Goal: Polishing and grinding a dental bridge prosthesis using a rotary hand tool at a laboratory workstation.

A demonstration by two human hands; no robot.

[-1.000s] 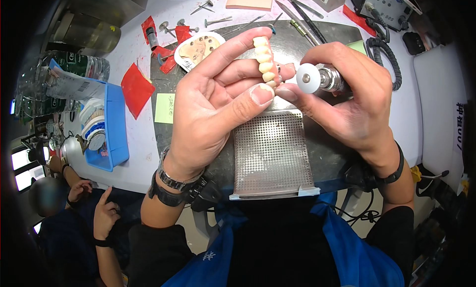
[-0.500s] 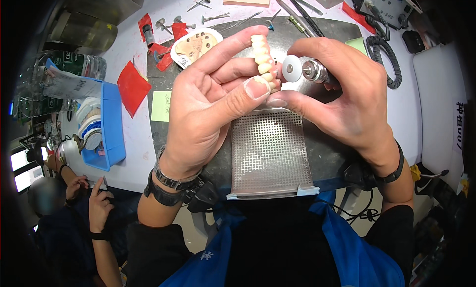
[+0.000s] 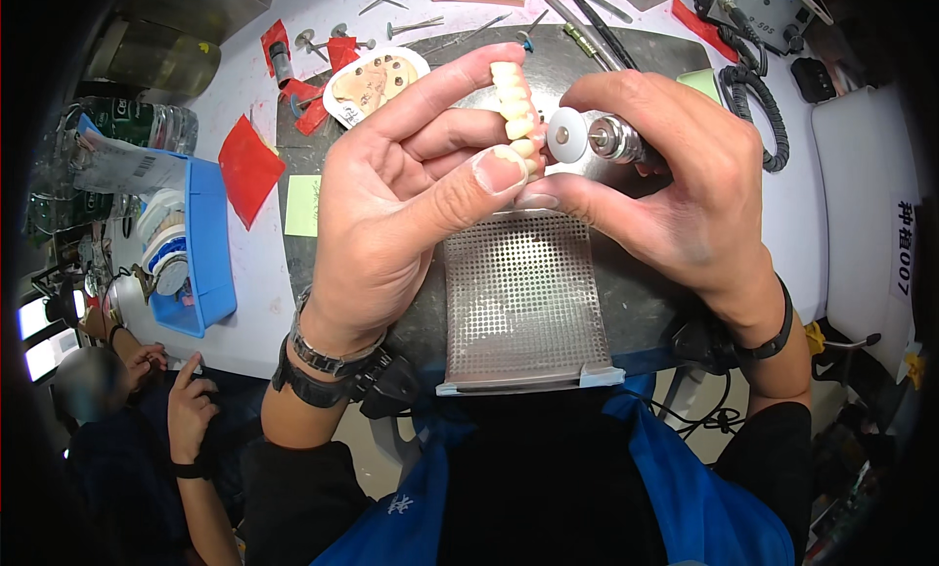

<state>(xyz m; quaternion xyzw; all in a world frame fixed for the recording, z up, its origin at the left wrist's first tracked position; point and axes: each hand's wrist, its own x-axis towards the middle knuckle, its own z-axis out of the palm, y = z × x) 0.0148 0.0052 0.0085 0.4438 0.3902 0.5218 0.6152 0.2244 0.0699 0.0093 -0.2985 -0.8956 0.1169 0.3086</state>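
Between the thumb and fingers of my left hand (image 3: 421, 165) is a dental bridge (image 3: 515, 111), a curved row of cream teeth with pink gum along one side. My right hand (image 3: 675, 165) grips a metal rotary handpiece (image 3: 614, 138). On its tip sits a pale round disc (image 3: 567, 135), close to the gum side of the bridge; whether it touches I cannot tell. My right thumb rests near my left thumb, at the lower end of the bridge. Below both hands lies a perforated metal grille (image 3: 523, 292).
A dental model (image 3: 377, 85) stands behind my left hand. Loose rotary bits (image 3: 416, 25) lie farther back. On the left are a blue bin (image 3: 210, 253) and a red sheet (image 3: 249, 170). A control box (image 3: 768, 13) with a coiled cord stands back right. Another person's hand (image 3: 191, 409) shows lower left.
The surroundings have shifted slightly left in the picture. Both hands keep their grips, and the disc stays beside the bridge, with little change between them.
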